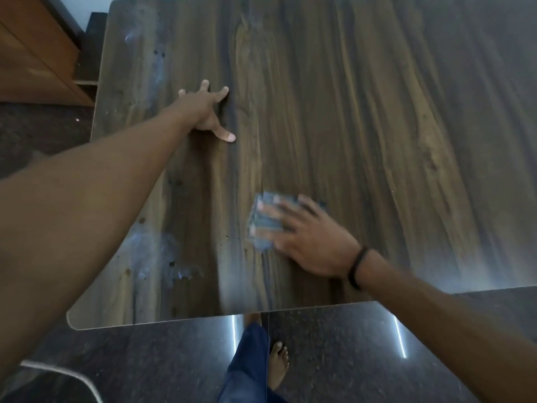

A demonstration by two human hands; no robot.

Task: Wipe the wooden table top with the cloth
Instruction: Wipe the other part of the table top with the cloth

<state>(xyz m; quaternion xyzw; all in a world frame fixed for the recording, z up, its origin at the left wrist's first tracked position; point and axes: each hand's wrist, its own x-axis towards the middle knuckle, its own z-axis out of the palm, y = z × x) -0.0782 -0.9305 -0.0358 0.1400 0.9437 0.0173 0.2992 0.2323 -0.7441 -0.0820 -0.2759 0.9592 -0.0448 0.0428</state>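
Observation:
The dark wooden table top (363, 117) fills most of the view. A small folded grey-blue cloth (266, 221) lies on it near the front middle, blurred by motion. My right hand (308, 239) lies flat on the cloth with straight, spread fingers, pressing it to the wood; a dark band circles that wrist. My left hand (207, 112) rests further back on the left part of the table, fingers spread and fingertips on the surface, holding nothing. Pale smears (162, 257) show on the wood near the front left corner and along the left side.
The table's front edge (220, 315) runs just above a dark glossy floor (334, 359), where my leg and bare foot (277, 362) stand. A brown wooden cabinet (35, 53) is at the far left, beside the table's left edge.

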